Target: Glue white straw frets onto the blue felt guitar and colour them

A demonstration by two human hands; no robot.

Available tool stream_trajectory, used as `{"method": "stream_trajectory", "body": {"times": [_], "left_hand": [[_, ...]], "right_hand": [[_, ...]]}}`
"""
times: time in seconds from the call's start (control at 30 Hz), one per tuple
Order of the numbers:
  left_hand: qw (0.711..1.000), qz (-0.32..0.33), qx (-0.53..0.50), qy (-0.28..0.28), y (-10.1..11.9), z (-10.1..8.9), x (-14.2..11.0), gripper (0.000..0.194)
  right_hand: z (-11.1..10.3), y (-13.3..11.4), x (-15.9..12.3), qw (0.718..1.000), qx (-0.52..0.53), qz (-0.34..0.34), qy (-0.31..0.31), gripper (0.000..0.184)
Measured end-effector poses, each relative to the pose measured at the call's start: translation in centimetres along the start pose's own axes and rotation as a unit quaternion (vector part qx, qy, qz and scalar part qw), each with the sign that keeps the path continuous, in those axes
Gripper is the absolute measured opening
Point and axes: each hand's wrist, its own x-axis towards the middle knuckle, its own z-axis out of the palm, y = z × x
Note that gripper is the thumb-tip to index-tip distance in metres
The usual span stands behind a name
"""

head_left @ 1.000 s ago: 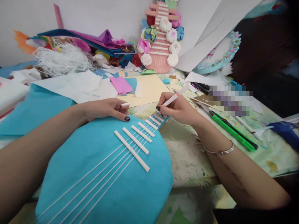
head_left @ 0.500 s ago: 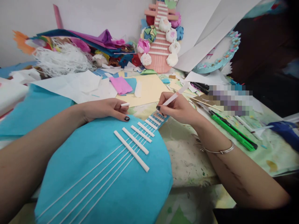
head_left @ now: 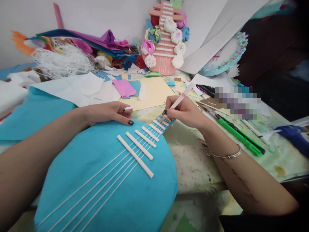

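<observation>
A round blue paper-covered lute shape [head_left: 96,180] lies before me, its narrow neck pointing away to the right. White strings [head_left: 101,183] run along it, crossed by several white bars [head_left: 135,156] that get shorter toward the neck. My left hand [head_left: 108,112] lies at its upper left edge, thumb on the blue paper, with a short white stick [head_left: 128,108] tucked between its fingers. In a pen-like grip, my right hand [head_left: 184,111] holds a long, slim white stick [head_left: 180,100] over the neck. Its lower tip is hidden by the fingers.
A green box cutter [head_left: 241,135] lies to the right of my right hand. Paper scraps [head_left: 124,88] and a tangle of white string [head_left: 62,61] lie behind. A pink lute shape with paper flowers [head_left: 166,48] leans at the back. Blue paper [head_left: 43,112] is at left.
My right hand and the white stick have shifted very slightly at the neck. My left hand and the blue lute shape look almost the same.
</observation>
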Motion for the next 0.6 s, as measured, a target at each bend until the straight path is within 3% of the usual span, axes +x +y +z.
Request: {"method": "stream_trajectory", "body": {"times": [0.6], "left_hand": [[1.000, -0.007, 0.006, 0.000, -0.14, -0.29, 0.01, 0.040]], "right_hand": [[-0.23, -0.63, -0.13, 0.999, 0.050, 0.017, -0.008, 0.016]]}}
